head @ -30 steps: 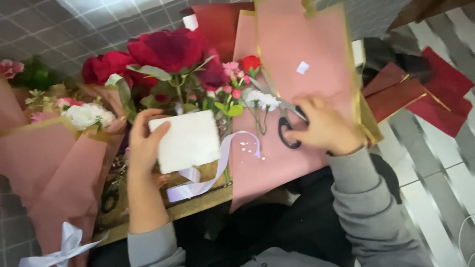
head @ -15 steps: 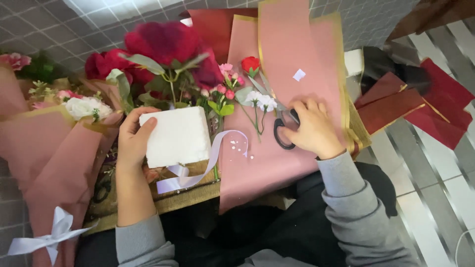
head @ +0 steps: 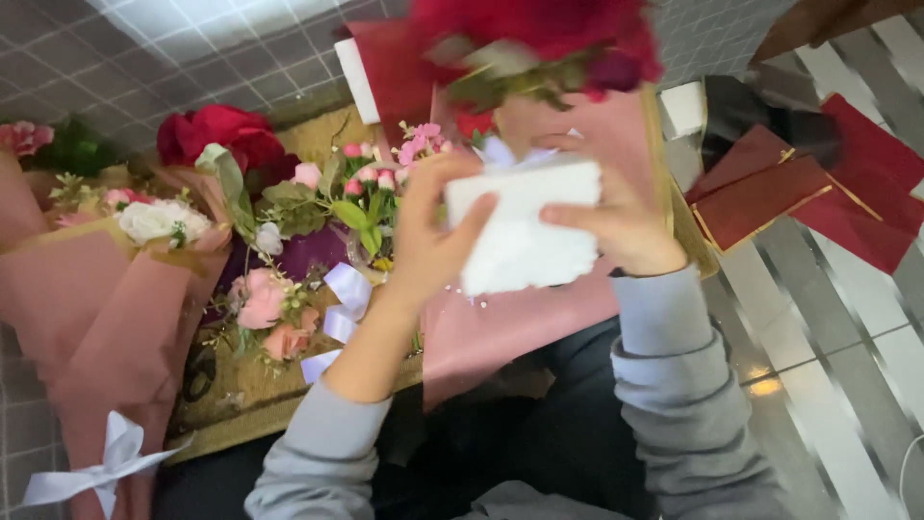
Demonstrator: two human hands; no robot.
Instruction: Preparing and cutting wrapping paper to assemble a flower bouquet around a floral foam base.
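Both my hands hold up a white paper-wrapped block (head: 525, 231) close to the camera. My left hand (head: 433, 241) grips its left side and my right hand (head: 616, 226) its right side. Blurred red roses with green leaves (head: 539, 39) rise just above the block and seem joined to it. A sheet of pink wrapping paper (head: 520, 327) lies on my lap beneath the hands. No scissors are visible.
To the left lie a pink-wrapped bouquet (head: 96, 289) with a white bow (head: 96, 467), a red rose (head: 217, 135), small pink flowers (head: 279, 308) and lavender ribbon (head: 342, 299). Dark red paper sheets (head: 770, 193) lie at the right on the tiled floor (head: 847, 366).
My right hand has left the scissors and joined my left hand on the white block. Together they have lifted it, with the red roses, up toward the camera.
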